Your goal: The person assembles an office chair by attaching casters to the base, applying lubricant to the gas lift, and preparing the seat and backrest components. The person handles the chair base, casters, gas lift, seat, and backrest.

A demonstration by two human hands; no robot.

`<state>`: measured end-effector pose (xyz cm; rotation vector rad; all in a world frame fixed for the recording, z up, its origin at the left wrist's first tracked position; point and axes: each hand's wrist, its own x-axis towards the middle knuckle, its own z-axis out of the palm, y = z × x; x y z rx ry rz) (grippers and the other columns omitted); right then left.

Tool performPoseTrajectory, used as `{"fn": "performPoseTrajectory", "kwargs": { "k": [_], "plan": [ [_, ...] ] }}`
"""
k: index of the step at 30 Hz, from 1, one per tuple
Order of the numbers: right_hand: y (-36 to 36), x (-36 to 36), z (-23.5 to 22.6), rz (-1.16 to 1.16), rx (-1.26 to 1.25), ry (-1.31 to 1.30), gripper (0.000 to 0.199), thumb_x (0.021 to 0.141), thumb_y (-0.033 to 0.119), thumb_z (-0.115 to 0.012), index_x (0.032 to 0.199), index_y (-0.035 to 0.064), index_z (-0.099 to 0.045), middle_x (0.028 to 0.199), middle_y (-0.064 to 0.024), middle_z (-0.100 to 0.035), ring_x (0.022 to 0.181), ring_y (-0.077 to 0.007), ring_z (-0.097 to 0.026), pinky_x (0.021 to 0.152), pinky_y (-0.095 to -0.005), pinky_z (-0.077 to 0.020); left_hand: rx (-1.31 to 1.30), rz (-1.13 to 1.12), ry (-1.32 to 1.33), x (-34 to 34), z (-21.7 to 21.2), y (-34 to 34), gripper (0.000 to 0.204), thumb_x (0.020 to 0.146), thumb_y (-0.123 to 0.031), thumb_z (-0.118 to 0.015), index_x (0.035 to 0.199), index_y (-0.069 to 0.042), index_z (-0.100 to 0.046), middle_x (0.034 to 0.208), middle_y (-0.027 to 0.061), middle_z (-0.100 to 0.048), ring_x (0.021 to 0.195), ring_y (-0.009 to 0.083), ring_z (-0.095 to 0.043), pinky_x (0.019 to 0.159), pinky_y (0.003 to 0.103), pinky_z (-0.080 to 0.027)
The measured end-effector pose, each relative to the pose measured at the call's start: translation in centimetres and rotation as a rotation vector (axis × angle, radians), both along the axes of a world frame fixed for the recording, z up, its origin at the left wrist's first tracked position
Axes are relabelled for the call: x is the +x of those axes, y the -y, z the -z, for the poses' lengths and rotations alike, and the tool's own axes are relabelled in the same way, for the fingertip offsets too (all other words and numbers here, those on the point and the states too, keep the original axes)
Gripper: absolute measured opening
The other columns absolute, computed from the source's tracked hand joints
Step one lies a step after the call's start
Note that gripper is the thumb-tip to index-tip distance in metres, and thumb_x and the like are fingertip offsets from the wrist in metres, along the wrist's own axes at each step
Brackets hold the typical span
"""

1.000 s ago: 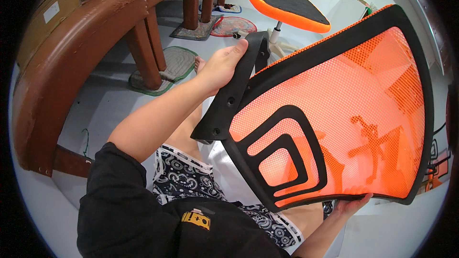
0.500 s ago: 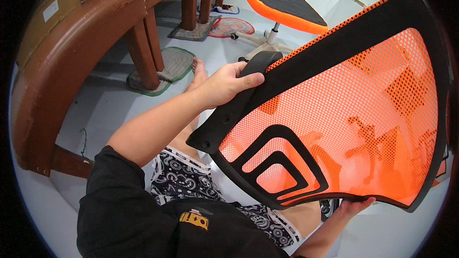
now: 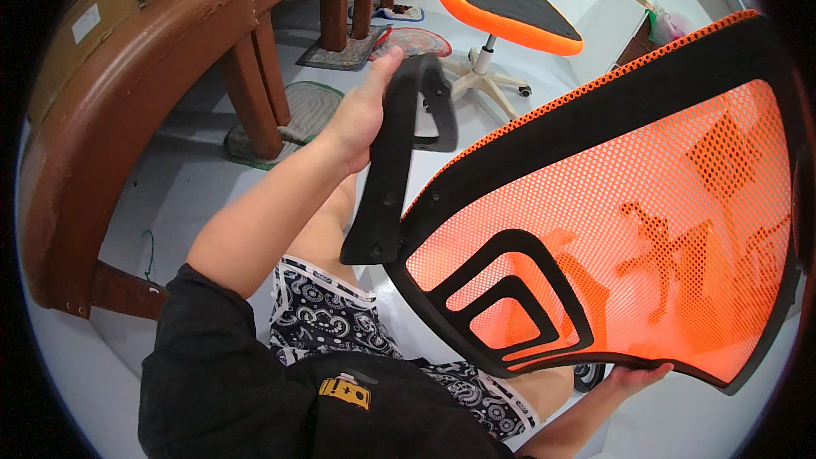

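Note:
My left hand (image 3: 364, 119) is closed on a black chair armrest (image 3: 393, 157), which stands nearly upright and has screw holes in its lower end. That lower end lies against the corner of a chair backrest (image 3: 586, 187); whether the two are joined I cannot tell. Orange mesh fills the backrest's black frame, with a loop-shaped black support near its left corner. Under the lower edge, my right hand (image 3: 637, 379) grips the backrest frame, its fingers partly hidden. The backrest leans across my lap to the right.
Ahead stands an orange-edged chair seat (image 3: 503, 7) with a black underside panel, on a light wheeled base (image 3: 489, 76). A brown padded bench (image 3: 144, 93) curves along the left. Mats (image 3: 314, 110) lie by its legs. Cardboard boxes (image 3: 85, 25) sit behind it.
My left hand has swung the armrest up and left, away from the backrest's side edge, opening a gap between them. The backrest has shifted slightly right and down.

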<state>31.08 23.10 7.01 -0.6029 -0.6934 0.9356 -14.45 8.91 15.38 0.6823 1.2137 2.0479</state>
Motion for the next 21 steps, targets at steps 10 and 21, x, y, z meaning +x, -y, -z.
{"fn": "performPoseTrajectory", "kwargs": {
  "k": [10, 21],
  "plan": [
    [1.7, -0.3, -0.5, 0.061, -0.088, -0.077, 0.080, 0.078, 0.058, -0.057, 0.133, 0.0043, -0.037, 0.138, -0.0104, -0.037, 0.125, -0.0283, -0.037, 0.105, -0.0435, -0.0313, 0.887, 0.125, -0.348, -1.9, -4.3, 6.2, 0.060, 0.078, -0.069, -0.044, 0.078, -0.010, -0.044, 0.058, 0.0031, -0.047, 0.052, 0.0152, -0.046, 0.054, 0.025, -0.037],
    [1.3, 0.4, 0.8, 0.059, -0.202, -0.196, 0.074, 0.083, 0.057, -0.050, 0.135, 0.0071, -0.035, 0.137, -0.0097, -0.036, 0.125, -0.0283, -0.036, 0.103, -0.0444, -0.0313, 0.246, 0.027, -0.082, -1.5, 2.2, 8.5, 0.038, 0.087, -0.041, -0.041, 0.073, -0.007, -0.051, 0.046, -0.0045, -0.038, 0.040, 0.0073, -0.032, 0.051, 0.025, -0.033]
  ]
}}
